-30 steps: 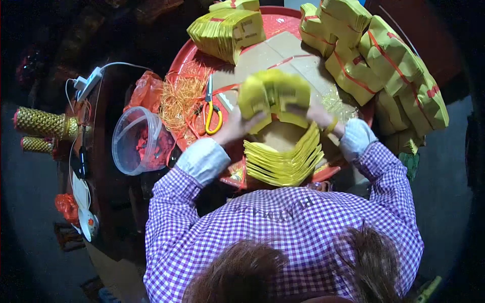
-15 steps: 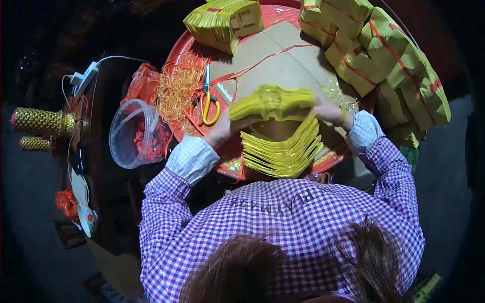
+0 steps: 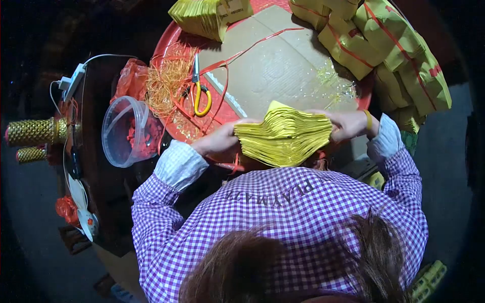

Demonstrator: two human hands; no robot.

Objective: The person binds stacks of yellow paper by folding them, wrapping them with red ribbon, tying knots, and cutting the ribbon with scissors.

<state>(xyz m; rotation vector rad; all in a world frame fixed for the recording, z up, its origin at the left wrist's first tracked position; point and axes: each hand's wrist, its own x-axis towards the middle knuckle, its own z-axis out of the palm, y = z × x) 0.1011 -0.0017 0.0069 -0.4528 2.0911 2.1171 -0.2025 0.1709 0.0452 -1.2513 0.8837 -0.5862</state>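
Note:
A thick stack of folded yellow paper [image 3: 284,135] is held close to my chest, its many layered edges facing up. My left hand [image 3: 222,139] grips the stack's left end, and my right hand [image 3: 348,125] grips its right end. Some of the fingers are hidden behind the paper. Beyond the stack lies a sheet of cardboard [image 3: 273,65] on a round red tray [image 3: 166,43]. Yellow-handled scissors [image 3: 202,96] rest on the tray's left side, next to a red plastic strip [image 3: 247,48].
Bundles of yellow paper [image 3: 399,50] tied with red strip are piled at the right. Another paper stack [image 3: 202,17] sits at the back. Left are tangled orange strands [image 3: 164,83], a clear bucket [image 3: 113,134] with red pieces, a power strip [image 3: 76,81] and gold cylinders [image 3: 33,132].
The upper paper bundle has come down toward my chest onto the lower layers, and both hands now hold one combined stack. The view has shifted slightly.

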